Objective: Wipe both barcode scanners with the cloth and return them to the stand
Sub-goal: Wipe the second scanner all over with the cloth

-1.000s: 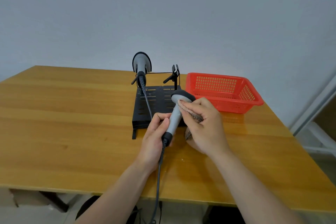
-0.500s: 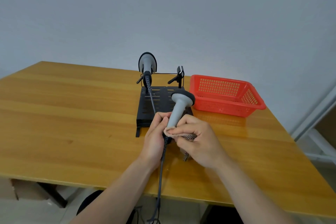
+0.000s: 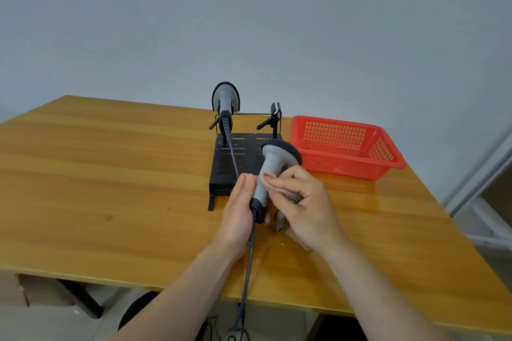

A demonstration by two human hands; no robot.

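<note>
Mid-wipe at centre frame: left hand (image 3: 238, 213) grips scanner (image 3: 266, 174), right hand (image 3: 302, 202) presses cloth (image 3: 288, 196) on handle; next, dock on stand (image 3: 235, 158).

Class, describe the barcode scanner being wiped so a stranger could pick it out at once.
Start at the black stand mid-table, left of the red basket. Just in front, the held scanner is gripped by both hands, cloth against its handle; the other scanner sits untouched on the stand.

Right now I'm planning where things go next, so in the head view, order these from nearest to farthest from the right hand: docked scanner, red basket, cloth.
1. cloth, in the right hand.
2. red basket, right.
3. docked scanner, rear left.
</note>
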